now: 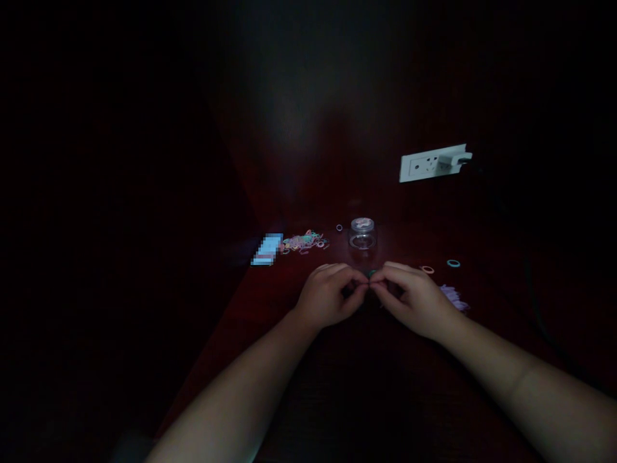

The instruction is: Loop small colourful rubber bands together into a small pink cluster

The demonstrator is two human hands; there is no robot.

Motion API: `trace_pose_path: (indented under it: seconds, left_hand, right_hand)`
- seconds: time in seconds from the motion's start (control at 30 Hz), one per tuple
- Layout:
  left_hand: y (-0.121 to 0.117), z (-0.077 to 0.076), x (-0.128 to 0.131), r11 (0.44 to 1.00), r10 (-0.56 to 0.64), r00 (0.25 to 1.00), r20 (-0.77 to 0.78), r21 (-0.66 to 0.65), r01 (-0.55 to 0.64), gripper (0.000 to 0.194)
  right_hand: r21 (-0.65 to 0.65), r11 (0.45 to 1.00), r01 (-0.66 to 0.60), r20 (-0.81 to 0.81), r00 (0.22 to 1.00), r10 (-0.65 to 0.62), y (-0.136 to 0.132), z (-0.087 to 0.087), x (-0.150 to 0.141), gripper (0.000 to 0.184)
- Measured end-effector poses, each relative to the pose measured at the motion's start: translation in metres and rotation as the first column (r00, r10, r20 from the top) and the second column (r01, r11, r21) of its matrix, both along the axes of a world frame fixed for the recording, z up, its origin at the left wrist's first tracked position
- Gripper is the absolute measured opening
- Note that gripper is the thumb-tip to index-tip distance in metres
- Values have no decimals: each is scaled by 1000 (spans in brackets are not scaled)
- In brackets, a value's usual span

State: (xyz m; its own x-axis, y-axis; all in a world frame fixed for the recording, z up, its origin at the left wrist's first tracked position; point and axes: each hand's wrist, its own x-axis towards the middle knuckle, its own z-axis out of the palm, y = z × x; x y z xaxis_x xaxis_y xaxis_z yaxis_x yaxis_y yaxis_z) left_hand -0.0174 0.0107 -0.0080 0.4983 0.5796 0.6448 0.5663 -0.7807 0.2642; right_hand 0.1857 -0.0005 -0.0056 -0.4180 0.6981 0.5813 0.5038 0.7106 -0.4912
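On a dark reddish table (pixel 337 360) in dim light, my left hand (pixel 330 296) and my right hand (pixel 409 299) meet fingertip to fingertip. Both pinch a small green elastic band (pixel 371 273) held between them. Just behind the hands stands a small clear jar (pixel 362 234). A heap of several coloured small elastic bands (pixel 304 242) lies to the left of the jar. Loose single bands lie to the right, one orange (pixel 427 269) and one teal (pixel 453 263).
A lit, blurred phone screen (pixel 267 249) lies left of the band heap. A white wall socket with a plug in it (pixel 434 163) sits at the back right. Something pale purple (pixel 453 297) lies behind my right wrist. The surroundings are dark.
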Motion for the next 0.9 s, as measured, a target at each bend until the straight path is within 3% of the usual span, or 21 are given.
trace_pose_path:
  seconds: [0.27, 0.63, 0.9]
  left_hand:
    - [0, 2, 1, 999, -18, 1000, -1, -31, 18, 6]
    - [-2, 4, 1, 996, -72, 997, 7, -45, 73, 4]
    - [-1, 3, 1, 998, -37, 999, -11, -59, 36, 5]
  right_hand:
    - [-9, 1000, 19, -45, 999, -19, -1, -2, -2, 7]
    - [-19, 1000, -10, 17, 1000, 10, -2, 0, -2, 11]
    - [-11, 1000, -25, 32, 999, 25, 0, -3, 0, 11]
